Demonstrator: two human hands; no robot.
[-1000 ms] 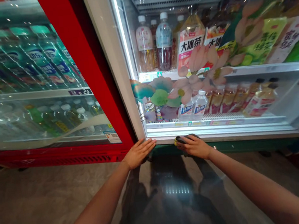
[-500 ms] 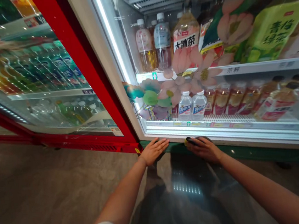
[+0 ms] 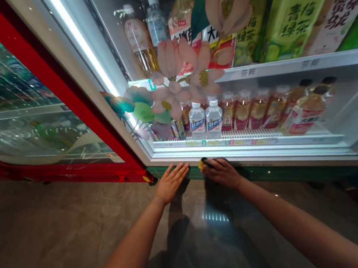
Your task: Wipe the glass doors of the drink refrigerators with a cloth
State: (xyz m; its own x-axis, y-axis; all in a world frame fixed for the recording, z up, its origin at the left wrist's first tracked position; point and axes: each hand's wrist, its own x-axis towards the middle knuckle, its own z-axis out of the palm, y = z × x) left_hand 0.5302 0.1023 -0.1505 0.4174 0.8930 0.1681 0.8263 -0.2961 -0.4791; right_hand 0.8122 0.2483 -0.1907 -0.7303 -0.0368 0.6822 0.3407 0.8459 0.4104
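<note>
My left hand (image 3: 171, 184) lies with its fingers stretched out on the dark green base panel (image 3: 266, 173) of a drinks fridge. To its right, my right hand (image 3: 224, 173) is wrapped round a small black and yellow tool (image 3: 202, 164) at the same panel. Its black part shows by my fingers and its yellow part at the left; the fingers hide the rest, so its exact kind cannot be told. Just above both hands runs the pale lower frame (image 3: 239, 156) of the lit fridge.
Behind flower-decorated glass, clear bottles (image 3: 213, 119) and green tea bottles (image 3: 297, 17) stand on shelves. A red-framed fridge (image 3: 74, 85) adjoins on the left. Below lies a shiny grey floor (image 3: 118, 225) with shadows and reflections.
The view has shifted, so the fridge and both hands sit farther left in the picture. Both hands stay at the green panel, the right one still gripping the black and yellow tool.
</note>
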